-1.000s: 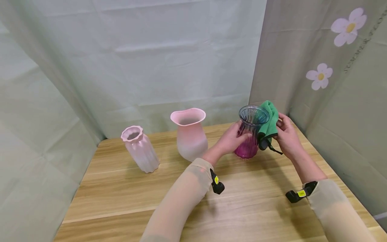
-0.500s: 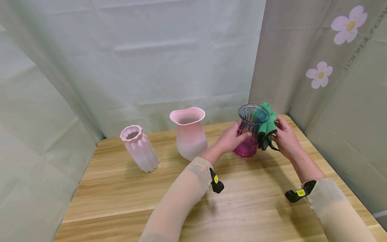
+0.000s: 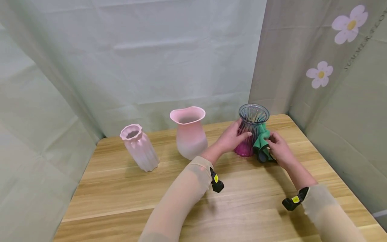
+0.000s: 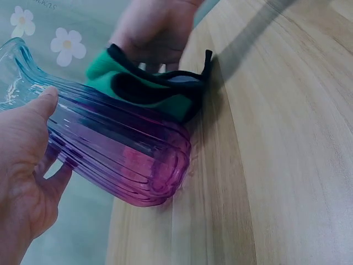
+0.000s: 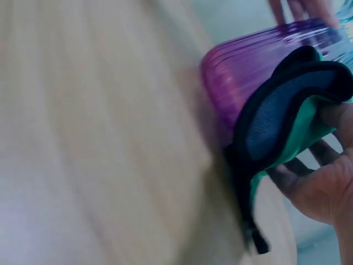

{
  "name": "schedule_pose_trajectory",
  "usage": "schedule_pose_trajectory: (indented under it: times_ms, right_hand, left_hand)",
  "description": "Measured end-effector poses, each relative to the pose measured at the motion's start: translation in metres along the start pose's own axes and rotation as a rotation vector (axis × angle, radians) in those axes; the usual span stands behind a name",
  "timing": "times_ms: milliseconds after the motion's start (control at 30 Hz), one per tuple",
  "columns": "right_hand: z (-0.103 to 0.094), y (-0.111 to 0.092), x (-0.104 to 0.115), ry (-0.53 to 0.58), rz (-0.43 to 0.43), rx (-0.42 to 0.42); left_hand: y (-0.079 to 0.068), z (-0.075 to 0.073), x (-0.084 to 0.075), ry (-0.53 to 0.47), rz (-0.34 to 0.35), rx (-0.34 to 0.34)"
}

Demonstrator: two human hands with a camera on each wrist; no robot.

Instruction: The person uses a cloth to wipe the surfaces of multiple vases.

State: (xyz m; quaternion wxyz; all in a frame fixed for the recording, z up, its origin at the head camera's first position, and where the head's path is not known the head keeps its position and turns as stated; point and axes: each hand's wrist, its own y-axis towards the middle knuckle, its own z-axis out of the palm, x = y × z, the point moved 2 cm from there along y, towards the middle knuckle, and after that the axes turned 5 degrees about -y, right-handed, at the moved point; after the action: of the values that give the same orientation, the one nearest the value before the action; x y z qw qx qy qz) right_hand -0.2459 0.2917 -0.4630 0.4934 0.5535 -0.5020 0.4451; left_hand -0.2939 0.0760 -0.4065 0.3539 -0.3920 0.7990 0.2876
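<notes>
A ribbed glass vase [image 3: 245,145], blue at the flared rim and magenta at the base, stands upright at the table's right rear. My left hand [image 3: 231,137] grips its side, thumb in front and fingers behind, as the left wrist view also shows on the vase [image 4: 118,149]. On the vase's right side my right hand [image 3: 279,148] pinches a bunched green cloth [image 3: 262,137] with black edging, held against the lower glass. In the right wrist view the cloth's grey inner face [image 5: 270,124] and a black strap hang toward the table.
A pink-to-white vase [image 3: 191,141] with a wavy rim stands left of the glass one. Farther left is a smaller pleated pink vase [image 3: 140,149]. Pale curtains [image 3: 181,60] enclose the wooden table [image 3: 121,198] at the back and sides.
My right hand has moved down and slightly left, taking the green cloth from beside the vase's rim to its lower side. My left hand keeps its hold on the vase.
</notes>
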Motion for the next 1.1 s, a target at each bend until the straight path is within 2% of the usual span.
schedule_pose_trajectory:
  times_ms: [200,367,467,600,800,900,1100]
  right_hand:
    - [0.003,0.001,-0.011,-0.044,-0.073,-0.053]
    - [0.004,-0.002,-0.003,-0.026,-0.029,-0.072]
    - [0.005,-0.002,0.008,0.042,-0.011,-0.056]
    - [0.006,0.001,0.026,0.141,-0.049,-0.018]
    - [0.002,0.005,0.057,0.382,-0.112,0.039]
    - [-0.002,0.005,0.069,0.479,-0.107,0.025]
    - [-0.006,0.006,0.075,0.526,-0.079,-0.007]
  left_hand:
    - [0.001,0.000,0.001,-0.009,-0.001,-0.004]
    - [0.000,0.000,0.000,-0.004,-0.022,0.014]
    - [0.000,0.000,0.000,-0.007,-0.024,0.011]
    - [0.000,0.000,0.001,0.003,-0.026,0.012]
    - [0.000,0.000,0.002,0.007,-0.033,0.022]
    - [0.000,0.000,0.001,0.004,-0.027,0.022]
    - [-0.001,-0.002,-0.001,-0.014,-0.035,0.026]
